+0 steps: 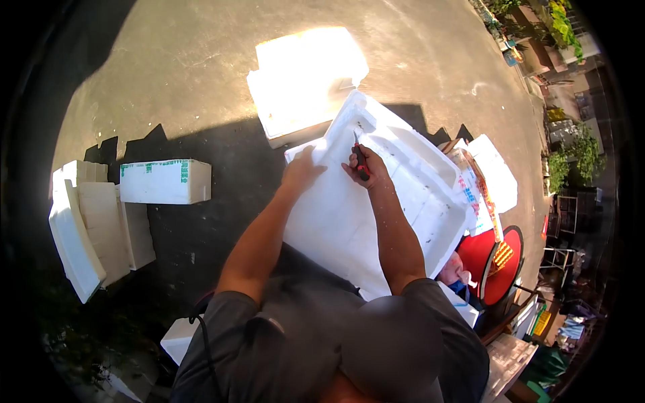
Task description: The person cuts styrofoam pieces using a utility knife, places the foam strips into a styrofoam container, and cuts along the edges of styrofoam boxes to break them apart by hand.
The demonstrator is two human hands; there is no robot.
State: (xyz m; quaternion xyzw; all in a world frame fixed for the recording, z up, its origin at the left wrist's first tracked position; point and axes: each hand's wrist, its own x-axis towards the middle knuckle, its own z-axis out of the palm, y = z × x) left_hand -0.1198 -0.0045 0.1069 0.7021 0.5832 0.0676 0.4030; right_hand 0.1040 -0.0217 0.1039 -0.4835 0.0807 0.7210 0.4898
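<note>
A large white foam box lies tilted in front of me with its hollow side in view and small dark specks in it. My left hand is closed on the wall at its upper left, the fingertips partly lost in glare. Over the inside of the box, my right hand grips a utility knife with a red and black handle. Its thin blade points up toward the far corner of the box. Whether the blade touches the foam I cannot tell.
Sunlit white foam boxes stand beyond on the concrete ground. More foam boxes are at the left. On the right are printed foam pieces, a round red item with a black rim, and a cluttered edge with plants.
</note>
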